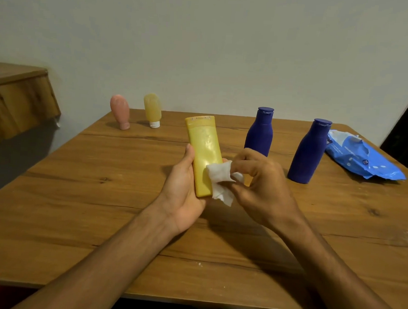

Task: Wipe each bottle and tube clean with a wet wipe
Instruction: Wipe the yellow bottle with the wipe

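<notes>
At the far left of the table point(76, 194) a pink tube point(119, 111) and a small yellow tube point(152, 111) stand on their caps, well apart from the hands. Next, near the middle, the left hand point(184, 191) holds the yellow bottle point(204, 145) above the table: the thumb lies along its left edge and the fingers curl behind it, with one tip showing at the right edge. The long axis of the bottle runs away from the person, with the far end leaning a little to the left and the near end sitting in the palm. The wipe point(220, 179) lies on the lower right part of its front face. The right hand point(263, 182) pinches the wipe between the thumb and curled fingers and touches the bottle only through it. So the unwiped length lies up and away from these fingers, and I judge that the next stroke should go along the axis toward the far end, while the left hand keeps the bottle steady. To the right, the far blue bottle point(259, 133) and the near blue bottle point(308, 153) stand upright, closer to the right hand. Just beside the near one, the blue pack point(365, 159) of wipes lies flat at the table's right edge.
</notes>
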The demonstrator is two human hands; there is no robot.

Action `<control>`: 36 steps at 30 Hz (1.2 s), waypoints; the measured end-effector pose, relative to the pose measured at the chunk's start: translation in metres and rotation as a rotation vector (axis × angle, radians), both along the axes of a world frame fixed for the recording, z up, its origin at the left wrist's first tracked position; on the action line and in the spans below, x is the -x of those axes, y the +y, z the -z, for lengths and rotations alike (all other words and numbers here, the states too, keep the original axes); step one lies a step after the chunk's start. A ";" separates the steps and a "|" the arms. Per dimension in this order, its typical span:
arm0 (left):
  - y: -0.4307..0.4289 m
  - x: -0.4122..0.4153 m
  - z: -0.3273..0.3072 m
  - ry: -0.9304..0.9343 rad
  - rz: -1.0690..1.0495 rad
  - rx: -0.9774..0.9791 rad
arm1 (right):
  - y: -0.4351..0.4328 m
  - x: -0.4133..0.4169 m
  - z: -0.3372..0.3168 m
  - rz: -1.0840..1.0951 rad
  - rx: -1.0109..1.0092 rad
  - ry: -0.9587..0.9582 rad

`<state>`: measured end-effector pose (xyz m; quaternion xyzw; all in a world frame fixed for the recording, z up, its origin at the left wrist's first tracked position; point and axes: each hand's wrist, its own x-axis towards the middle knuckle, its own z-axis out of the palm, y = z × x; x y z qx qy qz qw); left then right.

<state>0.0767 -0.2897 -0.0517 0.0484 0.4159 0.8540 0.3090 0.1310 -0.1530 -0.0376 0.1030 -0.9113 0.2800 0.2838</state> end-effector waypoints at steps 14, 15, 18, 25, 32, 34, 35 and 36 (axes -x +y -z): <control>0.001 -0.004 0.002 0.032 0.015 0.047 | -0.003 0.000 0.004 -0.020 -0.010 -0.066; 0.002 -0.003 0.003 0.036 0.018 0.051 | -0.002 0.000 0.004 -0.028 -0.025 -0.070; 0.004 -0.005 0.004 0.062 0.024 0.083 | 0.000 0.002 0.006 0.056 0.045 0.062; 0.004 -0.002 0.007 0.048 -0.024 0.083 | 0.003 0.003 0.004 0.007 0.019 -0.024; 0.004 -0.001 0.008 0.056 -0.019 0.089 | 0.002 0.002 0.004 -0.005 0.012 -0.054; 0.005 -0.001 0.009 0.068 -0.022 0.093 | 0.001 0.003 0.005 0.027 0.035 0.000; 0.006 -0.001 0.010 0.077 -0.018 0.096 | 0.000 0.003 0.006 0.058 0.069 0.054; 0.007 -0.002 0.010 0.086 -0.008 0.097 | -0.001 0.003 0.006 0.083 0.099 0.094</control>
